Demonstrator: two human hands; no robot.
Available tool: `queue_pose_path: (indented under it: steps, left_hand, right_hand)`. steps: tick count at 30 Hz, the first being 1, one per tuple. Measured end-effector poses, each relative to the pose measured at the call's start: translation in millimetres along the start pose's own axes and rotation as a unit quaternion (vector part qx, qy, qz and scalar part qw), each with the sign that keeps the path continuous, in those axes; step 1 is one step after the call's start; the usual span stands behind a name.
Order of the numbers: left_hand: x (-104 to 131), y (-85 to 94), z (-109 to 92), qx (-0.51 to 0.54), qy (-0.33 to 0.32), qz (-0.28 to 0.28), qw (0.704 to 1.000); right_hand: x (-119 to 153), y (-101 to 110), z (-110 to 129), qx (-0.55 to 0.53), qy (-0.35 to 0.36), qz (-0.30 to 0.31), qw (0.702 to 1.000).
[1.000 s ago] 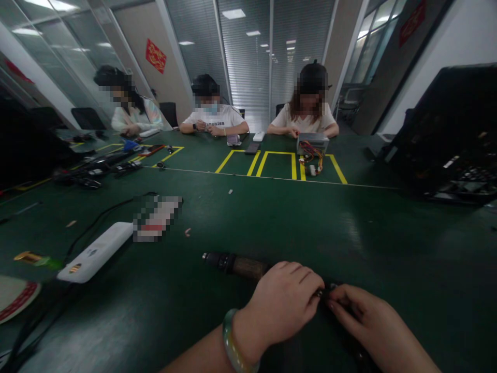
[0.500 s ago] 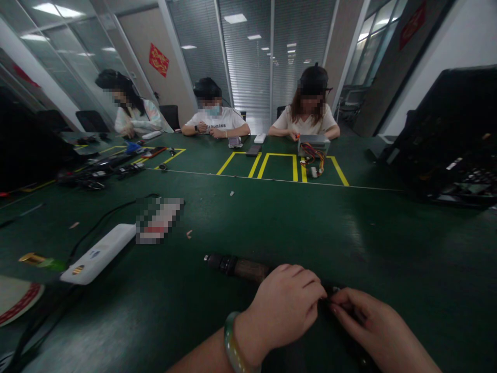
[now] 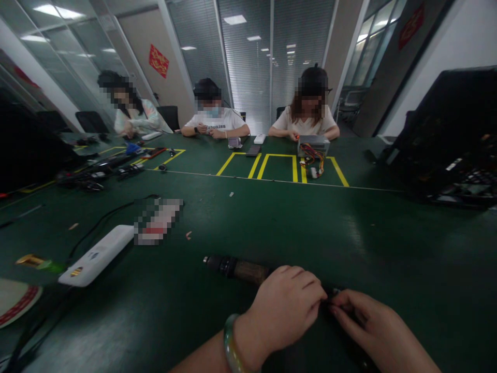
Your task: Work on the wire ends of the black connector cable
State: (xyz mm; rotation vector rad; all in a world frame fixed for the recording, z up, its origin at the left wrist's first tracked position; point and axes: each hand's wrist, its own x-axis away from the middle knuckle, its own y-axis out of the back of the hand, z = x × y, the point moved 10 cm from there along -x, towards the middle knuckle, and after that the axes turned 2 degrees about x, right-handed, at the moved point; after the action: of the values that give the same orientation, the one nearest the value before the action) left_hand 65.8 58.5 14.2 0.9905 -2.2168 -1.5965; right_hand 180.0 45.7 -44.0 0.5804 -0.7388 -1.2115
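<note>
A dark electric screwdriver (image 3: 248, 271) lies on the green table, its silver tip pointing left. My left hand (image 3: 289, 305), with a green bangle at the wrist, rests over the tool's right part, fingers closed and pressed together. Right beside it, my right hand (image 3: 365, 316) pinches at the dark end of the tool or its cord, thumb against forefinger. What lies between the fingertips of both hands is too dark and small to make out.
A white power bank (image 3: 99, 256), a green-and-gold screwdriver (image 3: 41, 263) and a pixelated flat object (image 3: 161, 223) lie left. Across the green table (image 3: 279, 212) sit several people, one behind a metal power supply (image 3: 313, 145). A black computer case (image 3: 450, 140) stands right.
</note>
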Motion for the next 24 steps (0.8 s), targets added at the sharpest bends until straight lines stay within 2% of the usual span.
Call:
queue_pose_path:
  steps: [7,13,24]
  left_hand:
    - [-0.2,-0.2,3.6,0.02,0.018,-0.012,1.0]
    - [1.0,0.2,0.6,0.031,-0.004,-0.012,0.999]
    - [-0.9,0.8,0.0,0.006,0.004,-0.005,1.0]
  right_hand:
    - [-1.4,0.9,3.0,0.006,-0.001,-0.002,1.0]
    - [-0.3,-0.7,0.8,0.002,-0.002,0.003,1.0]
    - [-1.2,1.4,3.3,-0.006,-0.002,0.002,1.0]
